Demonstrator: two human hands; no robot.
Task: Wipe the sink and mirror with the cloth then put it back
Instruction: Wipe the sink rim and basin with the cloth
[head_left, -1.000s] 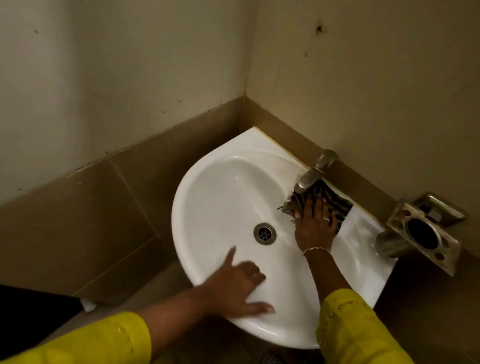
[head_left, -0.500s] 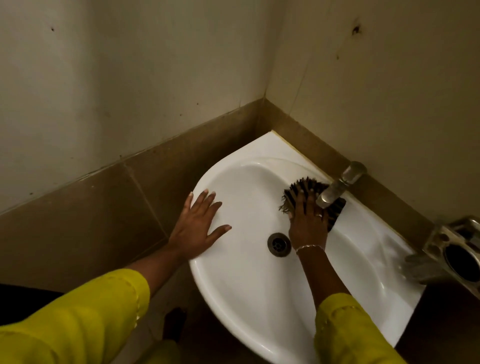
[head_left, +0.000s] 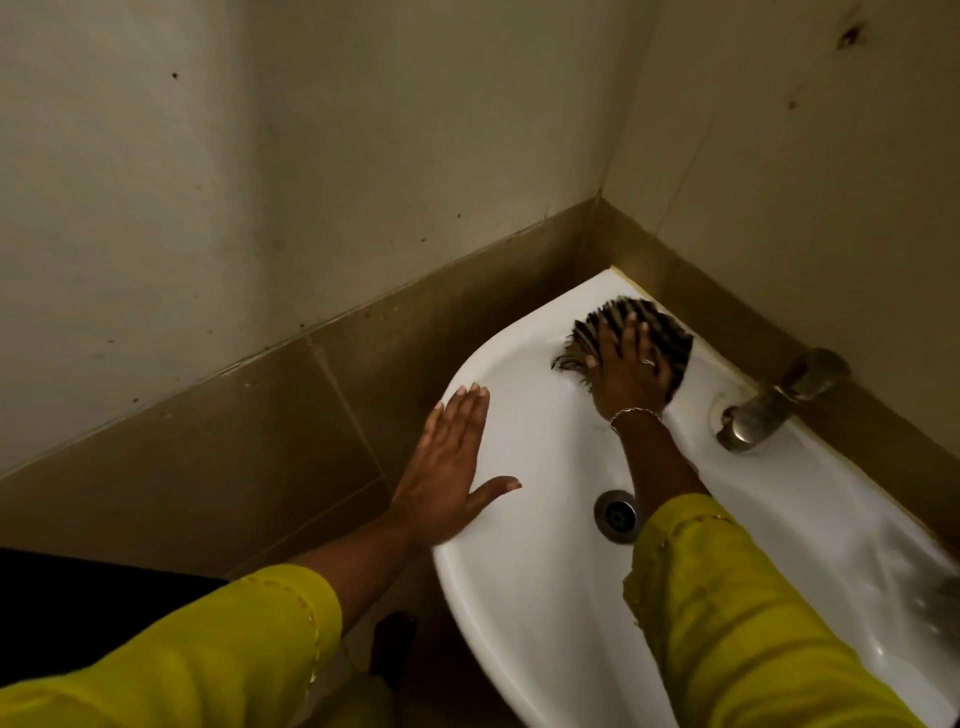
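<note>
A white corner sink (head_left: 524, 613) fills the lower right of the head view. My right hand (head_left: 626, 371) presses a dark striped cloth (head_left: 667, 332) flat against the sink's far rim near the wall corner, fingers spread over it. My left hand (head_left: 449, 470) lies flat and open on the sink's left rim, holding nothing. The drain (head_left: 615, 515) sits in the bowl, partly behind my right sleeve. No mirror is in view.
A metal tap (head_left: 769, 405) stands on the sink's back ledge, right of the cloth. Brown tiles (head_left: 249, 441) run along the walls below pale plaster. Blurred metal shows at the right edge.
My right hand has slid the cloth from under the tap along the rim toward the wall corner. My left hand moved from the front rim to the left rim. The view swung left.
</note>
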